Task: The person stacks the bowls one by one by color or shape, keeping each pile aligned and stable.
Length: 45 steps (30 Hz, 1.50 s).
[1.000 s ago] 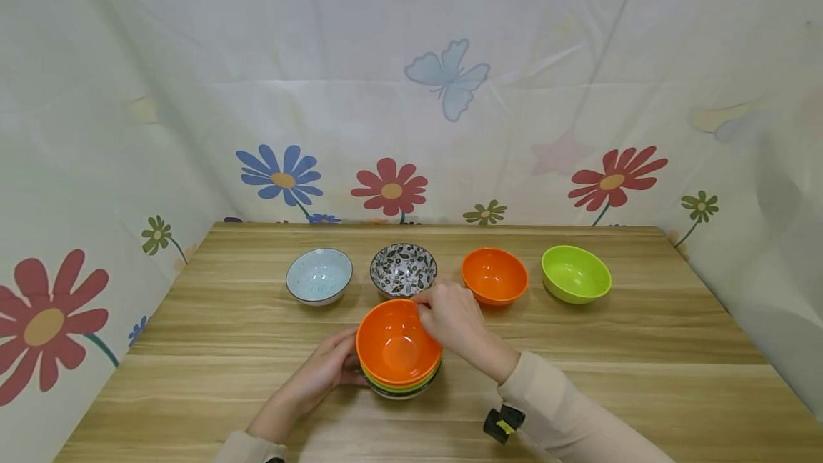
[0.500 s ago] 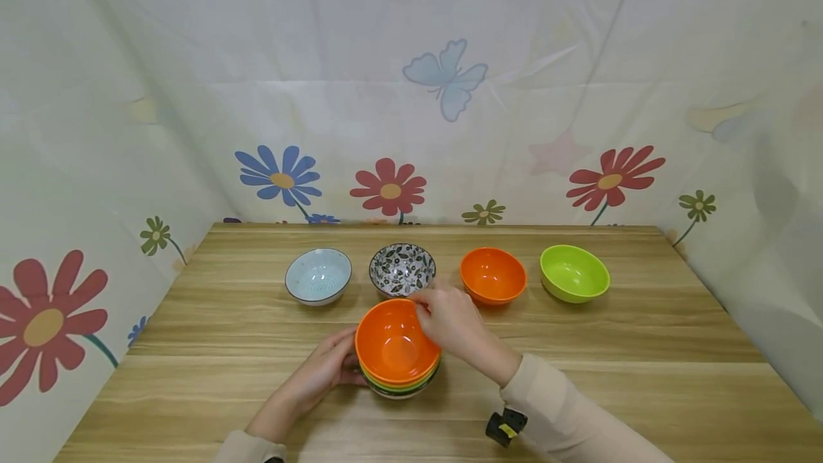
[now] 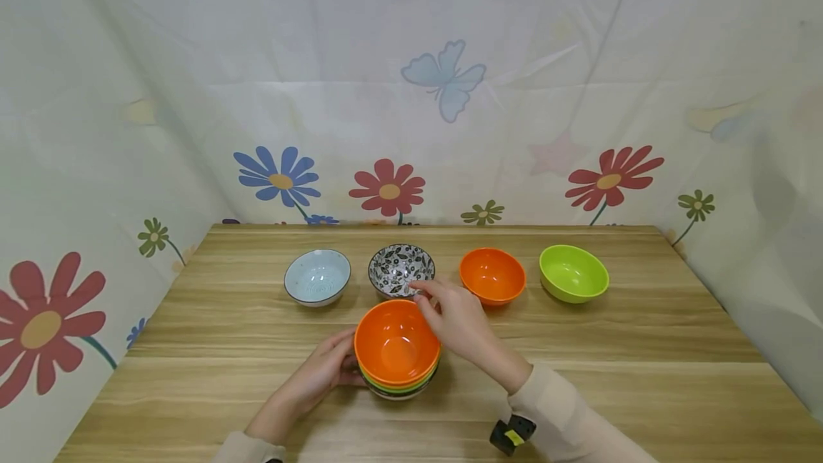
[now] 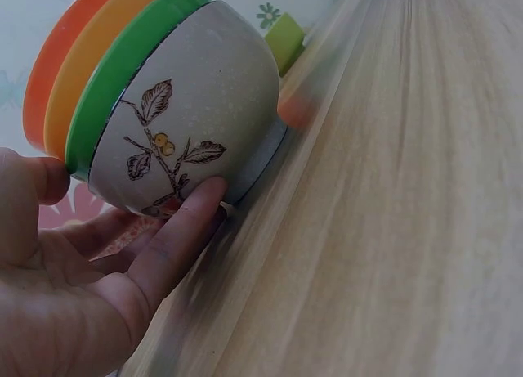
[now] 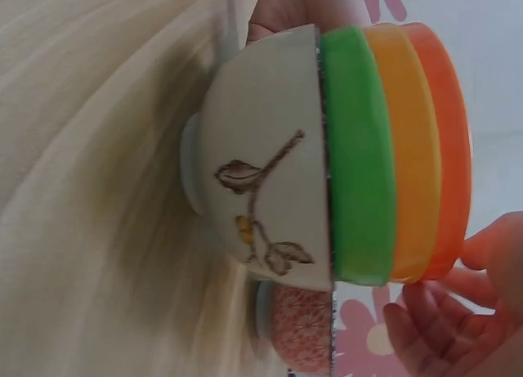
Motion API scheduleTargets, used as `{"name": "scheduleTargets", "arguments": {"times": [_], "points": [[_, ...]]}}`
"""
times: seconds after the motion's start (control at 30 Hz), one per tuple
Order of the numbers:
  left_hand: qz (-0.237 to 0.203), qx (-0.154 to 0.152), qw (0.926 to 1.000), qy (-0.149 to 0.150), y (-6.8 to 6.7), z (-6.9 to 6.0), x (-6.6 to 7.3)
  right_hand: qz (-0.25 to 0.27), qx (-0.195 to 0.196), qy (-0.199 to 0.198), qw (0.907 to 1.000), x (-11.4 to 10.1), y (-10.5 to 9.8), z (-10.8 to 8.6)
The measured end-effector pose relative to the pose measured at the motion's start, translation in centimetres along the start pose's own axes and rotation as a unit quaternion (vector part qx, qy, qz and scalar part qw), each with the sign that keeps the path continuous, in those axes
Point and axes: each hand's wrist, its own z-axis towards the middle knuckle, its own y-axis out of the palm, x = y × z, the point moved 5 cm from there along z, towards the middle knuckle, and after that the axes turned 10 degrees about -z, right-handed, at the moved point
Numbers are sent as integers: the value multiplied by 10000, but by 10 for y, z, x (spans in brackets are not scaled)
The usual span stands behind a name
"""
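Note:
In the head view, a bowl stack [image 3: 397, 352] stands near the table's front, orange on top. The left wrist view shows a cream bowl [image 4: 204, 91] with a leafy branch pattern at the bottom, under a green bowl [image 4: 102, 107] and two orange-toned ones. My left hand [image 3: 321, 371] [image 4: 98, 287] grips the stack's left side, thumb by the rims and fingers round the cream bowl. My right hand [image 3: 459, 324] [image 5: 458, 320] is at the far right rim of the top bowl [image 5: 445, 148], fingers loosely bent and parted; whether a fingertip touches it I cannot tell.
Behind the stack, a row of separate bowls stands on the wooden table [image 3: 225, 320]: pale blue [image 3: 318, 277], black-and-white floral [image 3: 400, 270], orange [image 3: 492, 276] and lime green [image 3: 574, 274]. A flower-printed cloth [image 3: 321, 91] hangs behind the table.
My right hand's fingers have parted at the rim, the index finger lifting away, and that hand has shifted slightly right. My left hand and the stack look unmoved.

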Motion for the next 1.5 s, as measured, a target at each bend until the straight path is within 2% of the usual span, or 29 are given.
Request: {"name": "scheduleTargets", "arguments": {"times": [0.37, 0.77, 0.87, 1.07, 1.17, 1.37, 1.5], "points": [[-26, 21, 10000, -4, 0, -1, 0, 1005, 268, -28, 9946, 13, 3, -13], [-13, 3, 10000, -4, 0, -1, 0, 2001, -275, 640, 9773, 30, 16, -25], [-9, 8, 10000, -11, 0, -1, 0, 2264, -556, 979, 9675, 33, 20, -28], [-3, 1, 10000, -16, 1, -1, 0, 3043, -1060, 1496, 9348, 36, 28, -35], [8, 8, 10000, -17, 1, -1, 0, 3128, -1224, 1640, 9275, 36, 32, -38], [11, 26, 10000, -16, 1, -2, 0, 3086, -1389, 1729, 9250, 36, 38, -43], [7, 34, 10000, -12, 0, -2, 0, 3546, -1482, 1673, 9079, 34, 42, -46]]}}
